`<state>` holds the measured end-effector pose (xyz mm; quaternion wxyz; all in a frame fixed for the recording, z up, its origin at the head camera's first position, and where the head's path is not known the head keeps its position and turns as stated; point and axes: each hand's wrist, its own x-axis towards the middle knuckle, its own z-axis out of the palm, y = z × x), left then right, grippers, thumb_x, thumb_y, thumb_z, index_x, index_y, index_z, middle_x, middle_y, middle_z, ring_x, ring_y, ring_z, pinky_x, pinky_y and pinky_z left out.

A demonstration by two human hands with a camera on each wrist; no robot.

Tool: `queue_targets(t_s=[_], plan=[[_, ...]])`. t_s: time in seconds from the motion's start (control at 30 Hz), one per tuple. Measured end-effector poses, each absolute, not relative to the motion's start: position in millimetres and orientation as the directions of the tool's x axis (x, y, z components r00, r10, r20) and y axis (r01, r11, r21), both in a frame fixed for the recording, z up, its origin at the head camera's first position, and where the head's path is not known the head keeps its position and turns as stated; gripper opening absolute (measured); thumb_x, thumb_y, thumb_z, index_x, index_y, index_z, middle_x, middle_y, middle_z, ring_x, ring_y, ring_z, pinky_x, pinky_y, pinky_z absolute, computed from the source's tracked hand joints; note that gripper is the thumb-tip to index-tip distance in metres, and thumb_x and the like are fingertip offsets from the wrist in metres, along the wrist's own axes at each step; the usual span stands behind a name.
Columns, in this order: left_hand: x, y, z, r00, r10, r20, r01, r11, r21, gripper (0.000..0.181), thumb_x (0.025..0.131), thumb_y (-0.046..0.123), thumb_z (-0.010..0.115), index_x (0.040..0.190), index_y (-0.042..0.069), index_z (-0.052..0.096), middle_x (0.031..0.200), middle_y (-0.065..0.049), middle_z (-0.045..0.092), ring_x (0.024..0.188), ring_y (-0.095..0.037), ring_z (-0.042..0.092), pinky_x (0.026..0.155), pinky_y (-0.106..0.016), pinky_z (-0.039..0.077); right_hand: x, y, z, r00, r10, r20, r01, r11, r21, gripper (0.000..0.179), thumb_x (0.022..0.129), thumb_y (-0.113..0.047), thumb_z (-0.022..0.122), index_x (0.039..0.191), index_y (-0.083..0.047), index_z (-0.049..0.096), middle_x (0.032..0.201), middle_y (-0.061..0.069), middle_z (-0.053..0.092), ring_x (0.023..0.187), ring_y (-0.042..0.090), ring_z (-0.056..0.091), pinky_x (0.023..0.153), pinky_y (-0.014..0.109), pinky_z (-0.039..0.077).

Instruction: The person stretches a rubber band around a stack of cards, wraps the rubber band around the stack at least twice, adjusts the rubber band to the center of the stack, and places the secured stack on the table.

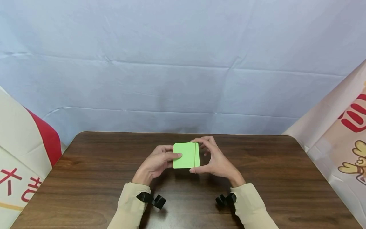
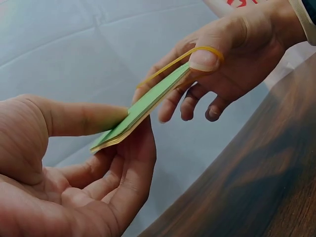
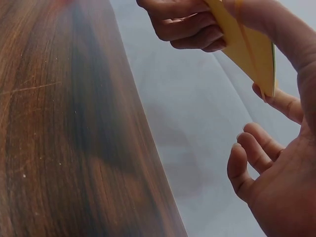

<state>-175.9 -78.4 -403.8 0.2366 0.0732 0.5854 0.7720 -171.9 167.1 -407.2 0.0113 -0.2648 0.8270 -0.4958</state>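
Note:
A thin square stack of paper sheets (image 1: 186,156), bright green on top, is held above the table by my left hand (image 1: 157,163). The left thumb lies on the green face and the fingers are underneath. In the right wrist view the stack's underside (image 3: 261,49) looks yellow. A yellow rubber band (image 2: 167,67) runs across the stack near its right edge, stretched between the thumb and index finger of my right hand (image 1: 219,161). Those two digits are at the stack's near and far edges; the other right fingers curl loosely in the air.
Below the hands is a dark brown wooden table (image 1: 85,184) with rounded far corners. A pale blue-grey cloth (image 1: 183,79) hangs behind it. Printed banners stand at the left (image 1: 23,152) and right (image 1: 343,143). Each wrist wears a black camera mount.

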Motion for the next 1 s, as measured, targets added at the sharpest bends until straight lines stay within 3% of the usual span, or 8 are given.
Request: queue_targets(t_s=[0.5,1.0], plan=[[-174.3,-82.0,-399.1,-0.879,0.464,-0.111,-0.227,-0.201,0.953,0.032,0.095,-0.007,0.063,0.126,-0.014,0.056,0.098,-0.008,0.073,0.084,-0.018,0.071,0.074,-0.033,0.059,-169.4,165.7,-403.7,-0.848,-0.468,0.248,-0.429,0.332,-0.84,0.092,0.067,-0.031,0.097,0.145,-0.027,0.051,0.131,0.0,0.038,0.11,0.023,0.046,0.086,0.054,0.047],[-173.6,-83.2,-393.9,-0.926,0.372,-0.065,-0.163,-0.239,0.957,0.035,0.094,-0.009,0.063,0.126,-0.019,0.054,0.096,-0.009,0.073,0.085,-0.017,0.071,0.075,-0.033,0.059,-169.9,165.2,-403.7,-0.832,-0.493,0.255,-0.44,0.306,-0.844,0.087,0.071,-0.024,0.095,0.146,-0.019,0.051,0.135,0.004,0.04,0.112,0.027,0.046,0.084,0.049,0.049]])
